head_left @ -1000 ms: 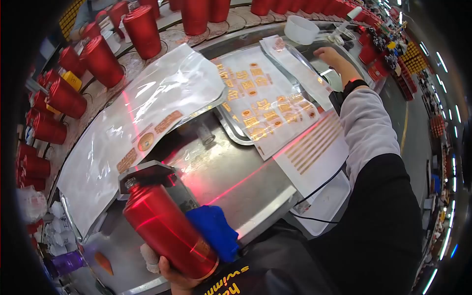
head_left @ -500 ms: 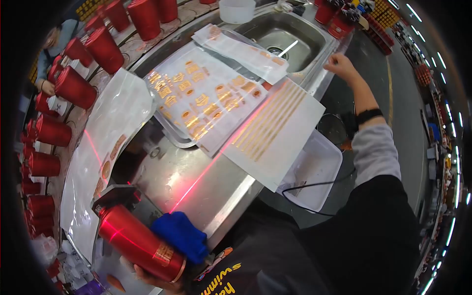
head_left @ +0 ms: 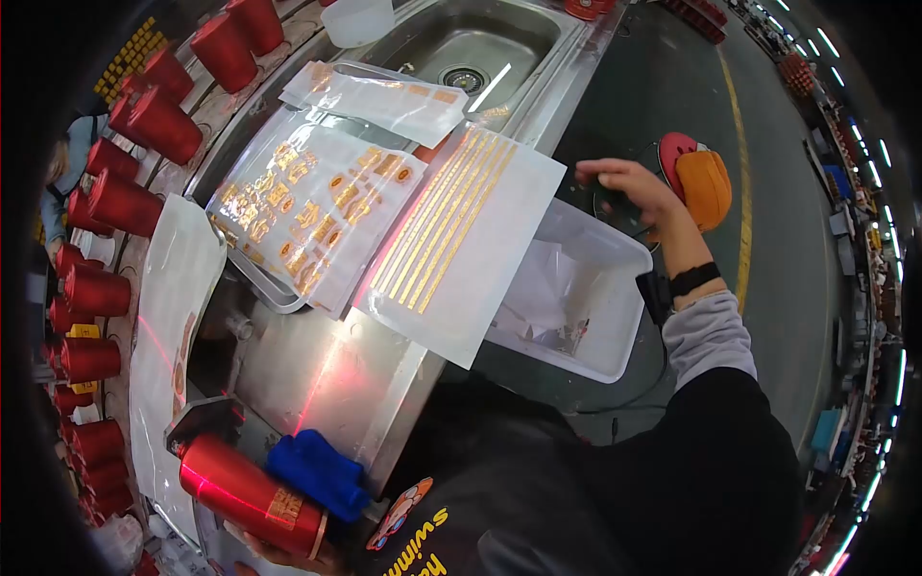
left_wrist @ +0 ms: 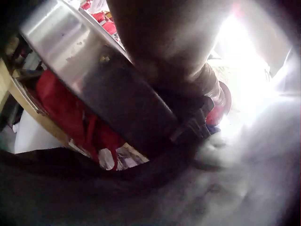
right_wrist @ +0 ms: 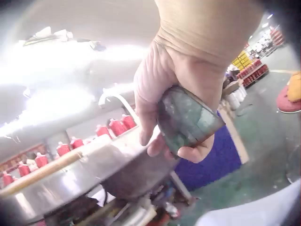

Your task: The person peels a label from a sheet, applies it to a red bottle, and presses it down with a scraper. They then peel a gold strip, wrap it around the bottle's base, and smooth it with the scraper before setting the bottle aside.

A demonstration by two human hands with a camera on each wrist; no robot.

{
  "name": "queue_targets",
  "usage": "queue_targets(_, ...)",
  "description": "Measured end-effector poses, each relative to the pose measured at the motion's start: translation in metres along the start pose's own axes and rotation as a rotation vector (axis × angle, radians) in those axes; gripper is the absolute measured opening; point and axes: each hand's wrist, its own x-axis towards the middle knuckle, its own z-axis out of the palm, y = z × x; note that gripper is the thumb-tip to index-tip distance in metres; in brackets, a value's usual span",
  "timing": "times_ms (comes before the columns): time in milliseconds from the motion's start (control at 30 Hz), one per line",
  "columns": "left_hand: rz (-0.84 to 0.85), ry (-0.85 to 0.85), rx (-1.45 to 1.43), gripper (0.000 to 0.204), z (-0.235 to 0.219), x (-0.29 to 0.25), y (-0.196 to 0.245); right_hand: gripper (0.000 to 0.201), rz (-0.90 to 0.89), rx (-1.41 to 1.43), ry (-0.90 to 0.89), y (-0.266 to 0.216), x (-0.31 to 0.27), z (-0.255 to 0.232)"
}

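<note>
My left hand (head_left: 277,555) grips a red metal bottle (head_left: 248,493) that lies tilted on a black jig at the steel bench's near left corner. A blue cloth (head_left: 317,472) lies against the bottle. In the left wrist view the hand is a blur against a steel edge (left_wrist: 70,42). My right hand (head_left: 615,187) reaches off the bench's right side, past a white bin (head_left: 615,317). Its fingers and thumb curl round a dark round tin (right_wrist: 188,117), and the hand (right_wrist: 181,146) holds it in the air.
A sheet of gold stripes (head_left: 451,235) overhangs the bench edge beside a tray of gold label sheets (head_left: 307,206). A sink (head_left: 461,48) lies beyond. Rows of red bottles (head_left: 125,202) line the left. A red and orange object (head_left: 699,182) sits on the floor.
My right hand left the sink's rim, swung down to the right past the white bin and now holds the dark tin. The left hand keeps the red bottle.
</note>
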Motion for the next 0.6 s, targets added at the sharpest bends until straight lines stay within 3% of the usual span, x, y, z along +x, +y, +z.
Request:
queue_targets(100,-0.004,0.032,0.044,0.082,0.008,0.006,0.013,0.027,-0.115,-0.048,-0.146,-0.048,0.018,0.01)
queue_targets(300,-0.051,0.018,0.085,0.085,-0.006,-0.007,0.0,0.017,-0.251,-0.178,-0.133,-0.081,0.037,0.031)
queue_targets(600,-0.038,-0.005,0.019,0.085,-0.001,0.001,0.001,0.012,-0.187,-0.187,-0.108,-0.055,0.014,0.019)
